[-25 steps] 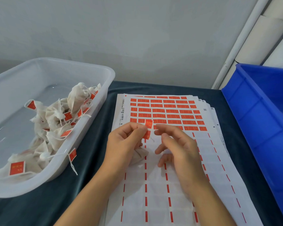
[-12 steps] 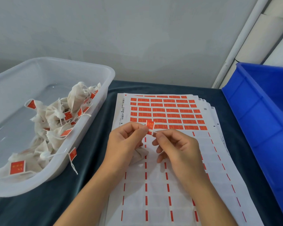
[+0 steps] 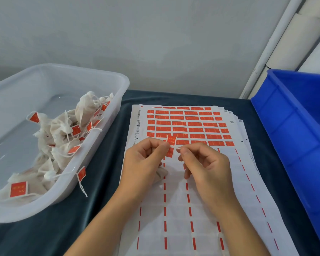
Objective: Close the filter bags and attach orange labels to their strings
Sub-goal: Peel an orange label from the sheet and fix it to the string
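Label sheet [image 3: 201,182] taken as the landmark. It tops a stack of like sheets lying on the desk [image 3: 103,182].

Hands: both work over the middle of the sheet. The left hand [image 3: 144,163] is narrow, thumb and forefinger pinching an orange label [image 3: 171,145] that stands part-folded above the sheet. A filter bag [image 3: 161,174] is tucked under the same hand's lower fingers, resting on the sheet. The right hand [image 3: 203,163] is also narrow, pinching what appears to be the bag's string [image 3: 178,149] just right of the label. Whether the string already lies inside the fold cannot be told.

Done: the tub [image 3: 63,74] left of the sheet holds a heap of closed bags [image 3: 63,137], most with an orange label on the string. One such label [image 3: 81,173] hangs over the tub's near rim with its string trailing outside. The near part of the sheet is stripped to orange dashes; only the far rows keep their labels [image 3: 190,126].

In hand: judged to be the joining of label to string on one bag. The label is not yet pressed flat.

Left: that fold needs closing, and the bag then belongs in the tub. Several rows of labels are unused. The crate [image 3: 294,126] right of the sheet may hold untreated bags, but its contents are out of view, so the count outstanding cannot be stated.
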A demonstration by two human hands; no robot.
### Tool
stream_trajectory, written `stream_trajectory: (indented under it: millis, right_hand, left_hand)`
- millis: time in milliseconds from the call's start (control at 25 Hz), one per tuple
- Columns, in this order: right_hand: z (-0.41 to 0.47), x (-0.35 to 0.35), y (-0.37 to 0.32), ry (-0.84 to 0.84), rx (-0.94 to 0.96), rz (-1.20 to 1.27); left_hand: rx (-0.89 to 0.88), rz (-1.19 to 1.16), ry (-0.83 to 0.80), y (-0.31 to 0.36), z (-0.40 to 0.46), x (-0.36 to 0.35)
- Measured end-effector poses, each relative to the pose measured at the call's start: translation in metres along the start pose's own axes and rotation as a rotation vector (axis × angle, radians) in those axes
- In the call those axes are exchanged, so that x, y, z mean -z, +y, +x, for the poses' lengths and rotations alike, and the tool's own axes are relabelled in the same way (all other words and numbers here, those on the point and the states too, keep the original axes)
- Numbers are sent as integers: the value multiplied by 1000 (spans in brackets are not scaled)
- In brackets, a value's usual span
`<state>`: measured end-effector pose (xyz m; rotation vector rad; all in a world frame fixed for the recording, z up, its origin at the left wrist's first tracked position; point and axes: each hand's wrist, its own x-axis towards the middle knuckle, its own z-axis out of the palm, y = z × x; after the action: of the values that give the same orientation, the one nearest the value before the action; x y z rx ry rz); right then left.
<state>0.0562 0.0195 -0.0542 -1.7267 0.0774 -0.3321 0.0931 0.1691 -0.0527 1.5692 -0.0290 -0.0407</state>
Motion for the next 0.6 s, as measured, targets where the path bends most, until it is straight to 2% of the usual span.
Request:
stream_trajectory:
  millis: [400,600]
  right_hand:
    - [0,-2,1,22,-61,51]
    - [-2,-7,0,-62,-22,27]
  left_hand:
    - [-19,23,12,2,-3,-2]
    - [-65,-4,-58,4,-6,-2]
